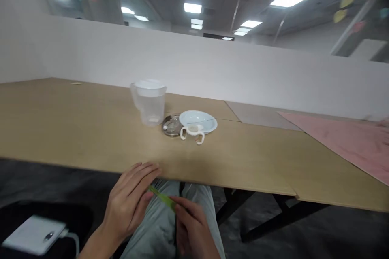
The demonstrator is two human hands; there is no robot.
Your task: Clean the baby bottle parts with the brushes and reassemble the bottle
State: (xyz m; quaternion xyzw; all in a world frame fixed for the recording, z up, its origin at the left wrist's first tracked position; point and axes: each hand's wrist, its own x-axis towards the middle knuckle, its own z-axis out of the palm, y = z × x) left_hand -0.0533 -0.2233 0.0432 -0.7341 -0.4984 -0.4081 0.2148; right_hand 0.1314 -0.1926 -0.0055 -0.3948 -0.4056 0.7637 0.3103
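Observation:
A thin, bright green strip [162, 198] is held over my lap, just below the table's front edge. My right hand [193, 224] pinches its near end between thumb and fingers; what the strip is I cannot make out. My left hand [130, 198] is at the table edge, fingers stretched out and thumb apart, with the strip's far tip close to the thumb. Beyond the hands on the table are a clear plastic pitcher [152, 109] with a white lid, a round metal lid [169, 129], a shallow white bowl [199, 117] and a small item with two curved white handles [193, 131].
The wooden table [75, 129] runs wide across, with a low white partition [197, 64] behind it. A pink cloth [343, 141] and a grey sheet [261, 115] lie on the right. A white power bank [35, 234] with a cable sits at lower left. Black table legs [282, 218] stand below.

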